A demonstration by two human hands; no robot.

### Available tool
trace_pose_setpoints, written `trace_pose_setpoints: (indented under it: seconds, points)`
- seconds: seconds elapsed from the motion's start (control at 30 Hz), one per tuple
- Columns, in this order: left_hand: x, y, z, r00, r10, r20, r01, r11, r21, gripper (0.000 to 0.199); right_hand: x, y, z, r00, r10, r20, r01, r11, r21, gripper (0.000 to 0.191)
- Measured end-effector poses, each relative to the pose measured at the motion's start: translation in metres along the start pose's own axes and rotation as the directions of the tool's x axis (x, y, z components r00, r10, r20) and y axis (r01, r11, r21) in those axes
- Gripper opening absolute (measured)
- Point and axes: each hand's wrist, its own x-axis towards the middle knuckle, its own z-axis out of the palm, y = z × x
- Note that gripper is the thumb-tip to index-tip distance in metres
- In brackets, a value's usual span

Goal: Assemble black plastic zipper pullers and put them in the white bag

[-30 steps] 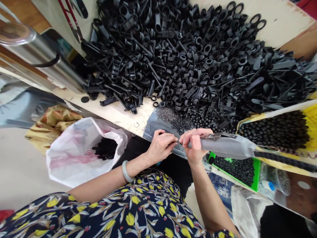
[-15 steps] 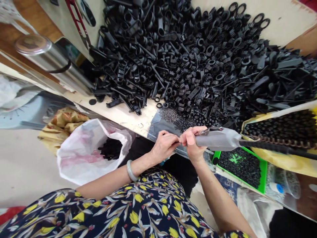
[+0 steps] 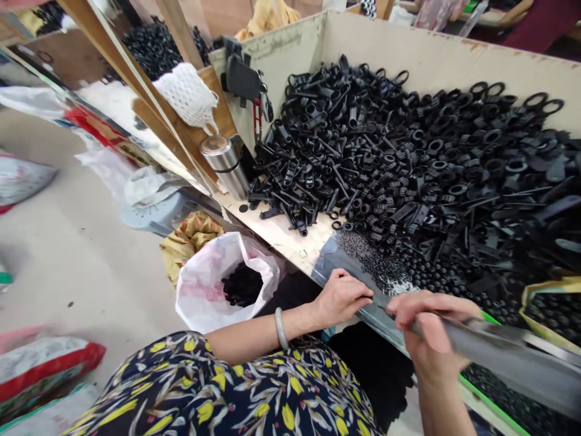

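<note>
One slip of the grey tool [image 3: 508,360] the right hand [image 3: 433,333] clasped risked jabbing the left hand [image 3: 342,297] near its pinched fingertips, contents unclear.

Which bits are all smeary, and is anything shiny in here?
In the head view, the gray power screwdriver and the right hand around it look smeared; same view, the steel flask shows bright glints, while the piled black plastic parts look clearer.
</note>
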Motion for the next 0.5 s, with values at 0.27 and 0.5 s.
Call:
trace_pose_setpoints:
  seconds: [0.27,0.5]
  points:
    - [-0.110,-0.010,-0.102,0.942,-0.185,-0.279,0.269,0.915,0.301,0.014,-0.058,-0.023,-0.098,0.931,0.025,-0.363,-0.130,0.955,-0.267,0.028]
    - [-0.209,-0.075,-0.148,0.794,-0.364,-0.487,0.596,0.628,0.501,0.027,-0.089,-0.051,-0.140,0.881,0.036,-0.471,-0.237,0.896,-0.375,0.063]
